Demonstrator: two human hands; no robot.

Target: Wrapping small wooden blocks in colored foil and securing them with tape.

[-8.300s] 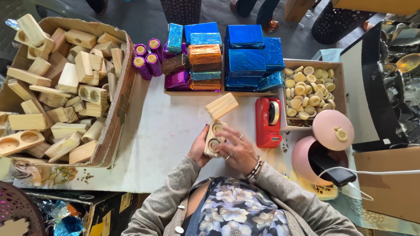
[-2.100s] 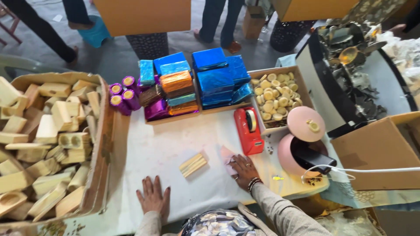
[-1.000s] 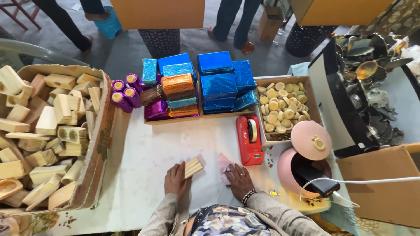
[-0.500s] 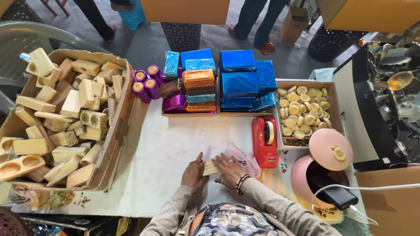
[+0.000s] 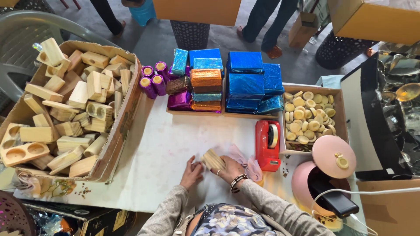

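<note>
Near the lower middle of the white-covered tabletop (image 5: 166, 148), both hands meet around a small pale wooden block with a grooved end (image 5: 213, 159). The right hand (image 5: 229, 169), with a ring and a beaded bracelet at the wrist, curls its fingers about the block from the 4 o'clock side and holds it tilted. The left hand (image 5: 192, 172) lies at the block's 8 o'clock, fingers fairly straight, fingertips touching the block's near end; whether it grips cannot be told. A thin pink sheet (image 5: 245, 159) lies on the tabletop beneath and beyond the right hand, spreading toward 2 o'clock.

Just beside that sheet, at 3 o'clock from the block, stands a red tape dispenser (image 5: 267, 144). At 1 o'clock from it sits an open cardboard box of small round pale discs (image 5: 308, 118). A round pink lid with a pale knob (image 5: 334, 150) leans on a pink pot (image 5: 306, 188) at 4 o'clock. At 12 o'clock is a shallow tray of foil-wrapped blocks, blue, orange and purple (image 5: 227, 83), with purple foil rolls (image 5: 153, 78) to its left. At 9 o'clock, well apart, a large cardboard box of bare wooden blocks (image 5: 65, 105) fills the left side.
</note>
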